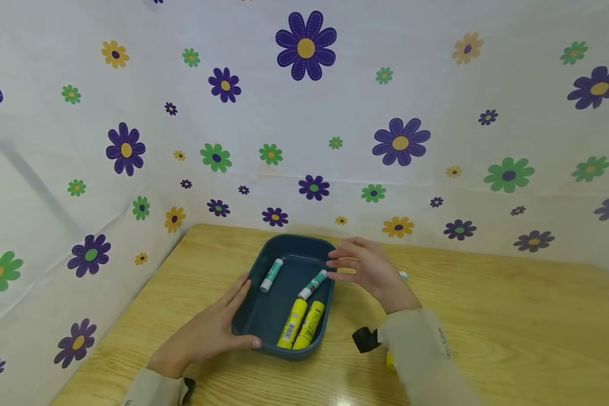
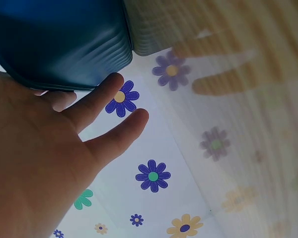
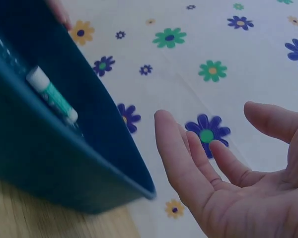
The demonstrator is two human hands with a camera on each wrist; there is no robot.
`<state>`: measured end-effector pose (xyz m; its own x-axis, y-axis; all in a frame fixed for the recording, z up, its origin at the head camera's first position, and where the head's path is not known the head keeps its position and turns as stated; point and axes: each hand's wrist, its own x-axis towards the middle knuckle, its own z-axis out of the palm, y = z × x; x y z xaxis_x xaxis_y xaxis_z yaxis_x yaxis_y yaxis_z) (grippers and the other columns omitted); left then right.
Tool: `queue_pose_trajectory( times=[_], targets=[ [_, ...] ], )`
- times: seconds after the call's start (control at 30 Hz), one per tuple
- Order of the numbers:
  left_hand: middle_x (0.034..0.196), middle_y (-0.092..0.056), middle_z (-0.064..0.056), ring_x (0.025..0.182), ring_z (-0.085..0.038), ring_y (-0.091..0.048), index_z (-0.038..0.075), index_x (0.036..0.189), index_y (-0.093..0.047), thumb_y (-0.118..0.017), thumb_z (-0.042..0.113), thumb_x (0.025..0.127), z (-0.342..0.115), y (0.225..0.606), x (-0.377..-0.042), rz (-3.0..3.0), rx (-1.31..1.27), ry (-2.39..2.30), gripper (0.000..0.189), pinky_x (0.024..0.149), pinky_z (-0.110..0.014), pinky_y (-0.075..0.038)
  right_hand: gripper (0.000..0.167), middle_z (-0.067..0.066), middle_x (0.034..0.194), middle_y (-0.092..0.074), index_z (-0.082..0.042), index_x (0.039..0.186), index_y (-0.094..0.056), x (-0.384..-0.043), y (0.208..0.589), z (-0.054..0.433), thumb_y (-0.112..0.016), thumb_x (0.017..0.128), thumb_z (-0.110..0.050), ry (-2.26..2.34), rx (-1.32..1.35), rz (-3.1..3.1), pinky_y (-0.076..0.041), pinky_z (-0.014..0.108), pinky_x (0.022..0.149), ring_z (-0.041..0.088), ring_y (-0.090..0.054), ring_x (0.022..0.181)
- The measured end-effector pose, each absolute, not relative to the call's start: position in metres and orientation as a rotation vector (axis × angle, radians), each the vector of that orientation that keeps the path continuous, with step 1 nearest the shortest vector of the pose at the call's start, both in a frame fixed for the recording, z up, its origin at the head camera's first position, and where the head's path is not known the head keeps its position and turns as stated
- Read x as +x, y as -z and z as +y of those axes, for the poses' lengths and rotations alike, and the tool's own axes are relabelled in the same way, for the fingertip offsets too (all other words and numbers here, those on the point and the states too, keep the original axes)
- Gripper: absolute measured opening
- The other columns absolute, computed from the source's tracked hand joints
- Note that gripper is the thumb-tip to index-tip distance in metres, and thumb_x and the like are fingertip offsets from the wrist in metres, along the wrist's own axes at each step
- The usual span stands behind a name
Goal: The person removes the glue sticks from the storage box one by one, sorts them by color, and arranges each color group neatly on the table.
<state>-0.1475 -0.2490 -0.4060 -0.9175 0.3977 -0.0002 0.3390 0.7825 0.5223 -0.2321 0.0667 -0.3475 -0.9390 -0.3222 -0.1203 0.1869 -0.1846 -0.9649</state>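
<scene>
Tray (image 1: 270, 316), smooth, rounded; left hand (image 1: 215, 328) touches it, fingers straight; right hand (image 1: 369, 272) splayed.

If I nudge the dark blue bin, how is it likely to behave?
The bin looks like rigid plastic, given its smooth, even walls, so it probably won't flex much. Its wide, flat floor suggests it would slide rather than tip. The yellow tubes and white-and-green tubes look round and lie loose inside, so they may roll.

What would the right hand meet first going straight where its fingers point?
Probably the blue bin, at its right rim. Height is unclear, so the right hand might instead clear the rim and reach the nearer green-and-white tube.
</scene>
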Motion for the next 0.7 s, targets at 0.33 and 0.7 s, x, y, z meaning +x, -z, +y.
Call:
queue_pose_trajectory(
  times=[0.33,0.7],
  targets=[
    [0.169,-0.005,-0.016,0.148,-0.044,-0.024,-0.001,0.161,-0.016,-0.077,0.057,0.084,-0.248,0.406,-0.147,2.854,0.581,-0.821,0.114,0.109,-0.064,-0.035,0.022,0.021,0.114,-0.060,0.004,0.120,-0.053,-0.239,0.352,0.021,-0.052,0.106,-0.012,2.214,-0.121,1.630,-0.054,0.050,0.094,0.028,-0.065,0.098],
    [0.170,-0.006,-0.015,0.148,-0.044,-0.024,0.000,0.161,-0.015,-0.078,0.055,0.085,-0.249,0.406,-0.147,2.853,0.584,-0.842,0.113,0.109,-0.063,-0.035,0.055,0.033,0.147,-0.042,0.008,0.150,-0.035,-0.248,0.362,-0.013,-0.053,0.106,-0.019,2.213,0.112,1.467,-0.043,0.058,0.106,0.049,-0.045,0.132]
  ],
)
